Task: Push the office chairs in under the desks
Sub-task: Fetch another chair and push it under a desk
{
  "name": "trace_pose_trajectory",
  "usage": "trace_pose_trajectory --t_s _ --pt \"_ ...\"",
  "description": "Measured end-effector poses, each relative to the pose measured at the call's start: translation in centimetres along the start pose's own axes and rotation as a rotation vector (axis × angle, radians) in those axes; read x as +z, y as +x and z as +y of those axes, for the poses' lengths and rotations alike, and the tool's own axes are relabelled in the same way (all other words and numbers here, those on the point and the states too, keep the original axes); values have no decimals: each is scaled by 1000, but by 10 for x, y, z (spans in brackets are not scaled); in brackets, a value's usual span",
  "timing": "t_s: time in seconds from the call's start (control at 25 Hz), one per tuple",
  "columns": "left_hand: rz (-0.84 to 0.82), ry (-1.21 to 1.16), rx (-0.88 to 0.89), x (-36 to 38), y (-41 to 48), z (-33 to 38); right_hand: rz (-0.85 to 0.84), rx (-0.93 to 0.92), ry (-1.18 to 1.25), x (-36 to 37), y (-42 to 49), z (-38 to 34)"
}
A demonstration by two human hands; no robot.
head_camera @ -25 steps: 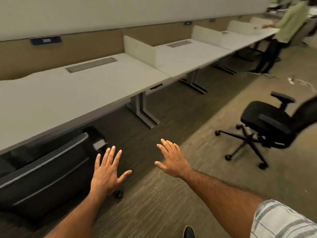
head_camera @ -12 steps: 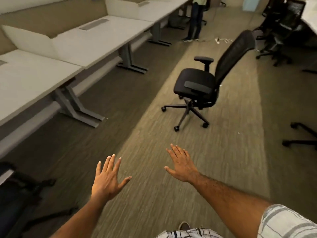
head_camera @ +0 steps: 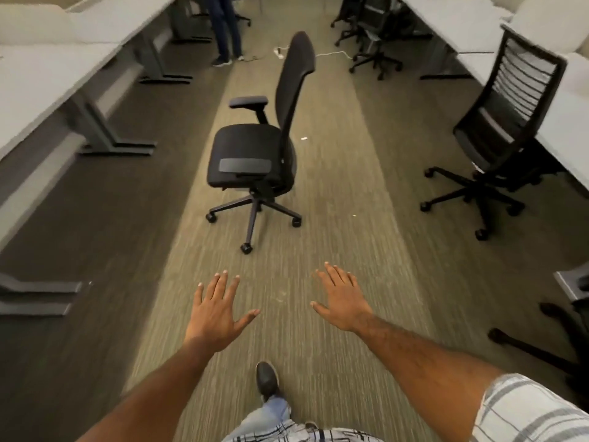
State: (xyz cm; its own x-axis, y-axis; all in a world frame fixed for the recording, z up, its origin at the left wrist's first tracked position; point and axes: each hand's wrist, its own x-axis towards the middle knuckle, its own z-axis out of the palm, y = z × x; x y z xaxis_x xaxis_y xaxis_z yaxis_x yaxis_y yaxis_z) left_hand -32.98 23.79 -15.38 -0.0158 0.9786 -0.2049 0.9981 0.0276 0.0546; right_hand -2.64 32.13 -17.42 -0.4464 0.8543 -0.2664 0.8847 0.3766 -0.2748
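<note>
A black office chair [head_camera: 255, 154] stands alone in the middle of the aisle, its seat turned toward the left row of white desks [head_camera: 47, 78]. My left hand [head_camera: 216, 311] and my right hand [head_camera: 342, 298] hover open over the carpet, palms down, a good step short of the chair and touching nothing. A second black chair with a slatted back [head_camera: 506, 122] sits at the right, partly under the right desk row [head_camera: 567, 122].
A person's legs [head_camera: 224, 30] stand at the far end of the aisle beside a white cable on the floor [head_camera: 328, 54]. More black chairs [head_camera: 369, 30] cluster at the back right. Another chair's base [head_camera: 548, 349] pokes in at the right edge. Desk legs [head_camera: 105, 135] line the left.
My view has swung right, from the left desks to straight down the aisle. The lone chair is now centred and closer. Both hands stay open and spread.
</note>
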Motion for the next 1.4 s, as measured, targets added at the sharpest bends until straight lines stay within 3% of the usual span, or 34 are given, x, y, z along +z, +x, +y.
trace_pose_trajectory --t_s 0.52,0.76,0.96,1.16,1.28,1.4 --pt "-76 109 320 -40 331 67 101 384 32 -101 130 181" --pt "-45 100 401 -53 461 116 146 406 36 -142 208 263" --pt "-4 95 311 -59 561 164 120 343 24 -183 298 354" --pt "75 -8 119 -103 631 207 131 121 -94 -262 412 431" --pt "92 -9 102 -145 671 229 174 19 -92 -306 488 445" --pt "211 27 137 -199 724 242 197 -94 -74 -348 568 443"
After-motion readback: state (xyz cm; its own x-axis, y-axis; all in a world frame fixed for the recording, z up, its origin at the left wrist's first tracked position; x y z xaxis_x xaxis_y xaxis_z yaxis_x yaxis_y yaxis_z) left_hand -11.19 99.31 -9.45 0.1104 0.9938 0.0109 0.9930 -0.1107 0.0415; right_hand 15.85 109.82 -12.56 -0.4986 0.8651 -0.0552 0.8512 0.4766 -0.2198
